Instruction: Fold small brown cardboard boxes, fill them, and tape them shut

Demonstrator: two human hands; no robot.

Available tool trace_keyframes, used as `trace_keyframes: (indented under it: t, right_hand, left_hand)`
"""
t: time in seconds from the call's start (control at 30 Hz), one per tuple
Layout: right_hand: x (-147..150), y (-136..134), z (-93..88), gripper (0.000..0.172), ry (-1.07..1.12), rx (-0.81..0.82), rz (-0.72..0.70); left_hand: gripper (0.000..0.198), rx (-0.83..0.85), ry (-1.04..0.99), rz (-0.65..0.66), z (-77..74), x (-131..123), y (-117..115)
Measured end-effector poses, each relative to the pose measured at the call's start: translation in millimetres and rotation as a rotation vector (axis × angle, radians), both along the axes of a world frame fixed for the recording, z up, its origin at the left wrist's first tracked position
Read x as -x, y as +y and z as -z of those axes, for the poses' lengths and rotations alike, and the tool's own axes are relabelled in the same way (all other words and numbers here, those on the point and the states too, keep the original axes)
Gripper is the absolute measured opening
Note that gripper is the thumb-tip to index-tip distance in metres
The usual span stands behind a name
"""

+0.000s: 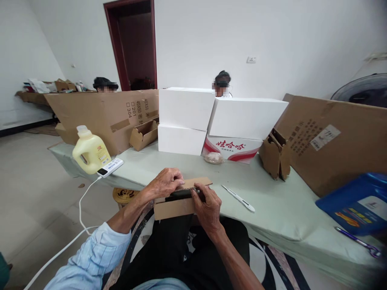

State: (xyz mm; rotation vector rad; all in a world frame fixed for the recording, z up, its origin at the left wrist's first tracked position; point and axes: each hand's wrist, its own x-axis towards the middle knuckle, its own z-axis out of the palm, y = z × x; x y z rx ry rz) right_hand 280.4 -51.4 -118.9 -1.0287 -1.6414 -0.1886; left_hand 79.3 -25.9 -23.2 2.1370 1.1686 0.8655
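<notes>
A small brown cardboard box (174, 210) is held over my lap at the table's front edge, its flaps standing up. Inside it a dark, black object (181, 195) shows between the flaps; I cannot tell its kind. My left hand (166, 184) has its fingers closed at the far flap on the left side. With thumb and fingers, my right hand (208, 203) grips the right end of the box. A white craft knife (238, 198) lies on the table to the right of my right hand, touching neither hand.
White boxes (186, 108) stand stacked on the green-covered table (145, 165), with cardboard sheets (329, 141) at both sides. A yellow jug (90, 151) and a cabled white device (110, 167) sit left. A blue container (356, 203) and pen (356, 238) are right. Two people sit beyond.
</notes>
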Motion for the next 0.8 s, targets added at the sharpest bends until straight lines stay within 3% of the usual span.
trace_keyframes:
  t: [0.27,0.47,0.63,0.8]
  right_hand:
    - [-0.2,-8.0,3.5,0.016,-0.018,-0.043,-0.021]
    - [-4.3,-12.8,2.1,0.015,-0.051,-0.036,-0.054]
    - [-5.8,-9.2,-5.4,0.019,-0.038,0.067,-0.043]
    - [-1.2,11.8,-24.1,0.022,-0.063,0.178,0.057]
  left_hand:
    - [0.024,0.085,-0.156,-0.071,9.0,11.3,10.8]
    - [0.025,0.196,-0.375,-0.116,15.9,19.5,31.7]
    - [0.027,0.127,-0.489,-0.202,5.9,32.7,34.9]
    - [0.025,-0.017,-0.455,-0.247,-12.0,40.0,6.0]
